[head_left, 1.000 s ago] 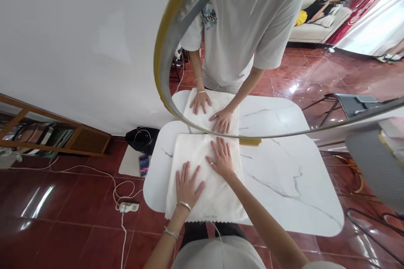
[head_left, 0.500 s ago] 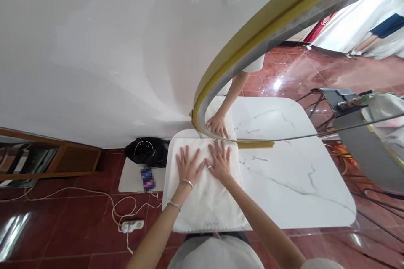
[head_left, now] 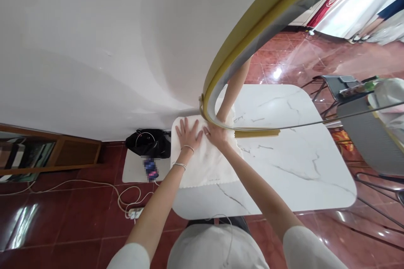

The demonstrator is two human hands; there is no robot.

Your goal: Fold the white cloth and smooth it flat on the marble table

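A white cloth [head_left: 205, 168] with scalloped edges lies on the marble-patterned table [head_left: 284, 176], up against the wall. My left hand [head_left: 188, 136] rests flat on its far left part, fingers spread, with bracelets at the wrist. My right hand [head_left: 218, 135] presses on the cloth at the foot of the mirror [head_left: 217, 67]. Its ringed finger and thumb side show on the cloth, while the other fingertips are hard to make out by the gold frame. Slight wrinkles run across the cloth between and below the hands.
The gold-framed mirror leans over the table's far side. A black bag [head_left: 148, 143] and a blurred phone-like item lie on a white surface at left. A power strip [head_left: 135, 213] and cables are on the red tiled floor. Chairs [head_left: 362, 138] stand at right.
Both hands have slid forward toward the wall, and the cloth has gone with them, baring the table's near strip. The right fingers have moved in against the mirror frame.
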